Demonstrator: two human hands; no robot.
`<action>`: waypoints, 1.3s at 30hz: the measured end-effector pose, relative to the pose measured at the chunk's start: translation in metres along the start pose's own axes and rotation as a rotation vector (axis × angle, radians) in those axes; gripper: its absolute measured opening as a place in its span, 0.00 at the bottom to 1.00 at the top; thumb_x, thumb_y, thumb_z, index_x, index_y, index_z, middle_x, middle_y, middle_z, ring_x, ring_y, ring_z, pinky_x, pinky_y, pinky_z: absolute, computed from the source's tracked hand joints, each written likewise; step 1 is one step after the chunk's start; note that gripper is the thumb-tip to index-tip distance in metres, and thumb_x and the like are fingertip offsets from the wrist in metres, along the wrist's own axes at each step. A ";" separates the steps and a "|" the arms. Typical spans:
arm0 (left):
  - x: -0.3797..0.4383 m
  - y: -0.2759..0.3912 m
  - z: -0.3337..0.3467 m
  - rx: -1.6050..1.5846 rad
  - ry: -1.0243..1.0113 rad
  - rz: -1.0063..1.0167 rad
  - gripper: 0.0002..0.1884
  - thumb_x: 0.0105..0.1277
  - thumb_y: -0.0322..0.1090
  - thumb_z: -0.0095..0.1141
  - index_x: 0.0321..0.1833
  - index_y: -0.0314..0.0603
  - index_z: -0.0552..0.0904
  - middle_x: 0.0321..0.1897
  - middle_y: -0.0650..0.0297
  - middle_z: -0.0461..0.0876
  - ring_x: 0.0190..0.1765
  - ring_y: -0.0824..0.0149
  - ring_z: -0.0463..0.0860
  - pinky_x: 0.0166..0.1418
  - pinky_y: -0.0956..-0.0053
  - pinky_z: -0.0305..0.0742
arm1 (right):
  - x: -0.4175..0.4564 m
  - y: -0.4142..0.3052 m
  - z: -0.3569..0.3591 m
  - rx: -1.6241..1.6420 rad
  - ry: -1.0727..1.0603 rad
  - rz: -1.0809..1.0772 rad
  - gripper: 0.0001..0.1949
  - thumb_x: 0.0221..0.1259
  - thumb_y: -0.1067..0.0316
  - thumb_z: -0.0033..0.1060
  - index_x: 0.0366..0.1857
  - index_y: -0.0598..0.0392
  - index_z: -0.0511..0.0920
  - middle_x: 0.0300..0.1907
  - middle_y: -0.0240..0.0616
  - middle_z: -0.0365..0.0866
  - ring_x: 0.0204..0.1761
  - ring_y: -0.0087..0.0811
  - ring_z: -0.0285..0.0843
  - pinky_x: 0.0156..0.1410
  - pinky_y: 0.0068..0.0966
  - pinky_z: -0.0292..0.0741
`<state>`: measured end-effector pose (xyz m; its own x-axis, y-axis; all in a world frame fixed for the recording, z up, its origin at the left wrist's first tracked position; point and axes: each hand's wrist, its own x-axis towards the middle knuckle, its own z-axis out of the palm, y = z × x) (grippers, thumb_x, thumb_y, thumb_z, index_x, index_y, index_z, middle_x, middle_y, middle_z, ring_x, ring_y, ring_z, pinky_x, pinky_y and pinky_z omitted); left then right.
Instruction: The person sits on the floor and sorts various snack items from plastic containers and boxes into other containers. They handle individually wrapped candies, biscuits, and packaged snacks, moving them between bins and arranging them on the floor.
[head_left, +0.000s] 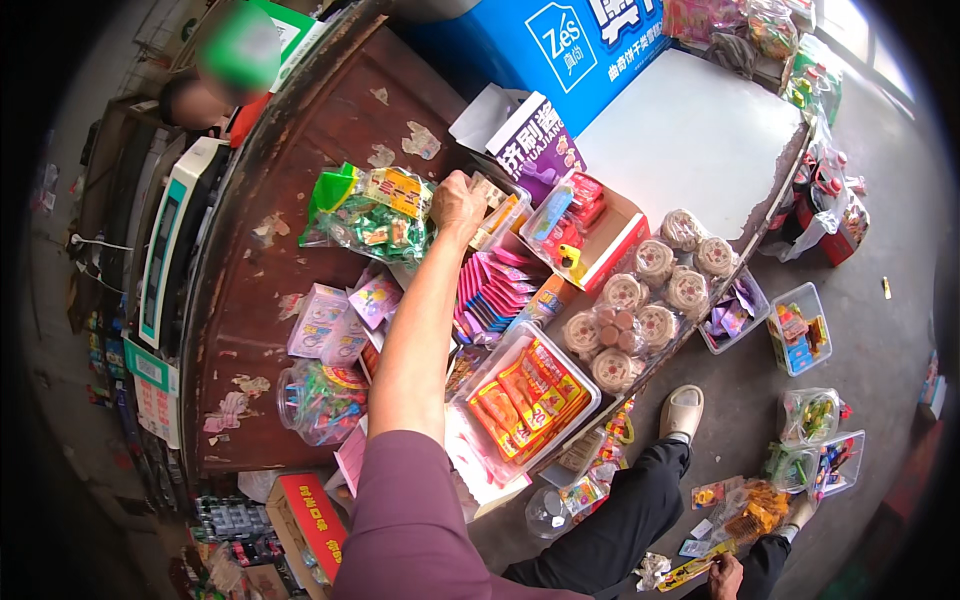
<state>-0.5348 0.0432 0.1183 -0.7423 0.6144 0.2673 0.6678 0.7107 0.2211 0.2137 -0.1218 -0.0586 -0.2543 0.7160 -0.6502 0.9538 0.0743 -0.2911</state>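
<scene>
My right or left cannot be confused here: my left hand (459, 201) reaches over the counter, its fingers bent at the rim of a clear plastic box (504, 225) of small packets. Whether the fingers grip a packet is hidden. Beside it lies a clear bag of green-wrapped sweets (382, 225); pink sachets (491, 289) stand in rows below. My right hand (725, 576) is low at the picture's bottom edge, on the end of a long yellow packet (690, 568). A bag of orange snacks (759, 510) lies near it.
An open red-and-white box (619, 247), wrapped round tubs (652, 262) and a box of orange packets (529, 405) crowd the counter's edge. Plastic boxes of sweets (801, 330) stand on the floor. A person (187, 101) is beyond the counter, near a scale (180, 240).
</scene>
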 end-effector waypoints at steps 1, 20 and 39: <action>-0.001 -0.002 -0.005 -0.011 0.050 0.034 0.15 0.56 0.41 0.60 0.38 0.37 0.81 0.36 0.48 0.83 0.42 0.47 0.82 0.47 0.58 0.76 | -0.002 0.000 0.000 0.020 0.008 -0.001 0.11 0.60 0.57 0.54 0.38 0.47 0.83 0.36 0.47 0.83 0.39 0.51 0.80 0.46 0.40 0.76; -0.073 0.011 -0.115 -0.338 0.286 0.460 0.15 0.57 0.22 0.55 0.49 0.38 0.78 0.38 0.56 0.79 0.40 0.59 0.81 0.44 0.68 0.76 | -0.014 0.045 0.029 0.170 0.037 -0.093 0.15 0.55 0.59 0.63 0.46 0.51 0.82 0.42 0.48 0.83 0.45 0.42 0.82 0.52 0.36 0.76; -0.088 -0.011 -0.112 -1.276 -0.307 -0.228 0.12 0.66 0.32 0.56 0.50 0.39 0.75 0.36 0.65 0.80 0.32 0.73 0.80 0.40 0.74 0.81 | -0.016 0.023 0.023 0.205 0.166 -0.116 0.08 0.46 0.71 0.53 0.30 0.58 0.80 0.29 0.50 0.80 0.33 0.48 0.80 0.40 0.37 0.77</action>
<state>-0.4707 -0.0570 0.1976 -0.7129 0.6971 -0.0768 -0.0151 0.0943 0.9954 0.2362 -0.1472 -0.0707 -0.3140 0.8163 -0.4849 0.8633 0.0329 -0.5037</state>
